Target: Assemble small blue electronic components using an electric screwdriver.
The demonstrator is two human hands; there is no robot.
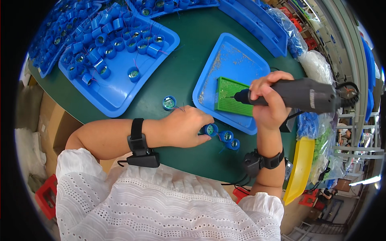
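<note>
My right hand (271,96) is wrapped around a black electric screwdriver (307,94), its bit pointing left over a green perforated screw tray (233,94). That tray rests inside a blue plastic tray (223,52) with small screws scattered on its bottom. In front of me, my left hand (187,126) has thumb and fingers closed around a small round blue housing (210,129) with a green circuit board inside. Two similar housings (226,136) stand in a row just to its right, thin wires beside them. Another blue housing (169,103) with a board stands beyond my left hand.
A large blue tray (120,94) at the left holds many wired blue housings. More full trays lie behind it. A long blue bin (257,24) lies along the far right edge of the green table (185,44). Clear plastic bags and a yellow tray (299,170) are at the right.
</note>
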